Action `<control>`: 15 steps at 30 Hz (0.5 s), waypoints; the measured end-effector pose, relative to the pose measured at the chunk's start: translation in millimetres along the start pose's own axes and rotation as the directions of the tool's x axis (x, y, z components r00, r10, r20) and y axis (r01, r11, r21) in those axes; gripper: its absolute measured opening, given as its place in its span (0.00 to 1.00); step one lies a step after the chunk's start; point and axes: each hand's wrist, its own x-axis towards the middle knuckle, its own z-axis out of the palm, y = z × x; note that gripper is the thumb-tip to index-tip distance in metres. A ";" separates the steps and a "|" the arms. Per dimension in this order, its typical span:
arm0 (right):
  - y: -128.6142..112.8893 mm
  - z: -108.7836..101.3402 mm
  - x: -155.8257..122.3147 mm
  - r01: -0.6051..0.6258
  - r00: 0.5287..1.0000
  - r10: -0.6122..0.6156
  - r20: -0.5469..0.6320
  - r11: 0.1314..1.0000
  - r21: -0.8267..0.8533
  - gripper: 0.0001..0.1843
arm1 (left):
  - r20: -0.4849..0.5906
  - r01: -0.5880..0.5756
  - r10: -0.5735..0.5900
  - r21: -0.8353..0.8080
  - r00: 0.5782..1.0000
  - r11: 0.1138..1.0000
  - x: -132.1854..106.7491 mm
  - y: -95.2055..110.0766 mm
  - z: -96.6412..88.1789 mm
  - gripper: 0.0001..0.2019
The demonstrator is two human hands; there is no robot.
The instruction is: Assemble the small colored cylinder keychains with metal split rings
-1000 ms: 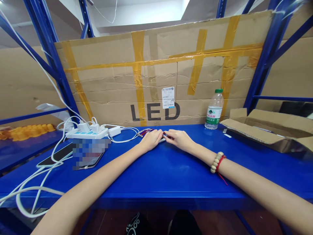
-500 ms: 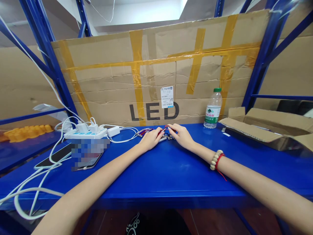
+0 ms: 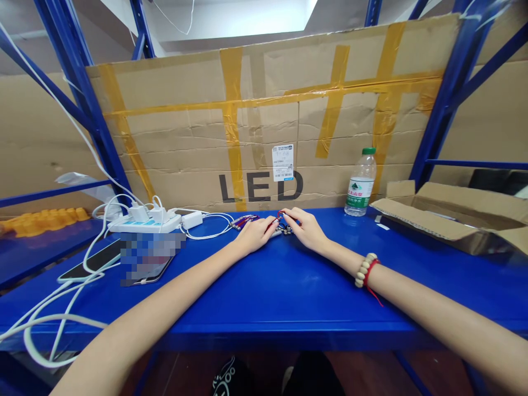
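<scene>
My left hand (image 3: 256, 234) and my right hand (image 3: 304, 228) are close together near the back of the blue shelf. The fingers of both are pinched on a thin red cord (image 3: 281, 212), which arches between the fingertips; its exact kind is too small to tell. Just under the fingertips lie small dark and silvery metal pieces (image 3: 285, 230), partly covered by my hands. Beyond my left hand is a little bundle of reddish-purple pieces with silver ends (image 3: 243, 221). A bead bracelet and a red string circle my right wrist.
A water bottle (image 3: 360, 182) and an open cardboard box (image 3: 445, 217) stand on the right. At left are a power strip (image 3: 144, 223), white cables (image 3: 85, 269) and two phones, one a dark-screened phone (image 3: 93, 261). A large taped carton (image 3: 185, 148) walls the back.
My hands stay almost in place, with only slight finger movement at the red cord. The view has shifted a little.
</scene>
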 end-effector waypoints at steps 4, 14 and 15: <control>-0.1 -0.7 -0.4 0.001 1.000 0.000 0.020 1.000 -0.029 0.16 | -0.008 -0.009 0.009 0.007 1.000 1.000 -0.3 -0.4 0.4 0.14; -2.1 -2.3 -0.1 0.021 1.000 -0.020 0.024 0.999 -0.031 0.17 | -0.025 -0.023 0.025 0.063 0.999 0.998 -1.1 2.1 -1.0 0.14; -2.2 -2.4 -0.1 0.022 0.999 -0.021 0.024 0.999 -0.027 0.17 | -0.020 -0.021 0.023 0.067 1.000 0.998 -1.1 2.1 -1.2 0.14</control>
